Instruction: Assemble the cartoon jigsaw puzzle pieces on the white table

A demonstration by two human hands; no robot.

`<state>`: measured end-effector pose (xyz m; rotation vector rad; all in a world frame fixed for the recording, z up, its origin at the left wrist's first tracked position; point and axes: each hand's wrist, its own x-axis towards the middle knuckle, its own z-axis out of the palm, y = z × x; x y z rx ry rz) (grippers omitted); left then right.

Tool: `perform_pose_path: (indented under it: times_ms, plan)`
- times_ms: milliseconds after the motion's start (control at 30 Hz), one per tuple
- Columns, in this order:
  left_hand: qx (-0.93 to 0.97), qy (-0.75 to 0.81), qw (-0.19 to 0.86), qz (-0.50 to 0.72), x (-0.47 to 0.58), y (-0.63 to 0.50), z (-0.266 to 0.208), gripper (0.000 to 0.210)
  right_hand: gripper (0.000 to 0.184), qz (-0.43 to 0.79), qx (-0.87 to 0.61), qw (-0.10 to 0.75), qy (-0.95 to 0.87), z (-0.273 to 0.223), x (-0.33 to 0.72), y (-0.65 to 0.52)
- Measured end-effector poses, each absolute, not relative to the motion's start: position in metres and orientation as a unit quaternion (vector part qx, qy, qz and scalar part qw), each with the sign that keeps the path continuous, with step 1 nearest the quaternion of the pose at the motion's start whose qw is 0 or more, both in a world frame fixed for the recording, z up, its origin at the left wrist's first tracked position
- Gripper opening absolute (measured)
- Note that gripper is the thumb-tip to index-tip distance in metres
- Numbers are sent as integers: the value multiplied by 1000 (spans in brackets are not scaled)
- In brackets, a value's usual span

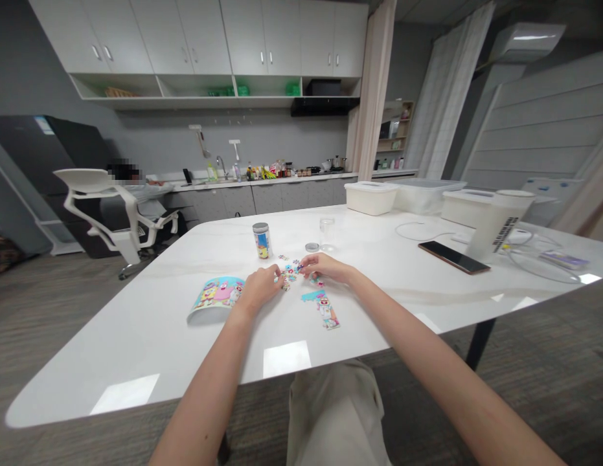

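Loose jigsaw puzzle pieces point(291, 270) lie in a small heap between my two hands. My left hand point(262, 286) is at the heap's left side, fingers curled together, and whatever they hold is hidden. From the right, my right hand point(324, 265) reaches in with its fingers closed on a puzzle piece point(301, 266) at the tips. Nearer to me is a joined strip of puzzle point(326, 309) with a blue top and a cartoon figure. A curled cartoon picture sheet point(217, 292) rests left of my left hand, whose wrist overlaps its edge.
Behind the heap stand a metal-lidded cartoon jar point(262, 242) and a clear jar point(327, 234), with a round lid point(311, 247) beside it. To the right are a phone point(453, 256), a tall white cup point(500, 226), cables and plastic bins point(372, 197). A person sits beyond the table.
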<state>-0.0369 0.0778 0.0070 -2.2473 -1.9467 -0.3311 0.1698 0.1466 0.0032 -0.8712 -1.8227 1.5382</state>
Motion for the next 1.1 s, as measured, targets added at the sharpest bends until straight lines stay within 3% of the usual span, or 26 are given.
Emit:
perform_pose_path:
  times_ms: [1100]
  plan:
    - [-815, -574, 53, -56, -33, 70, 12, 25, 20, 583, -308, 222, -719, 8, 171, 138]
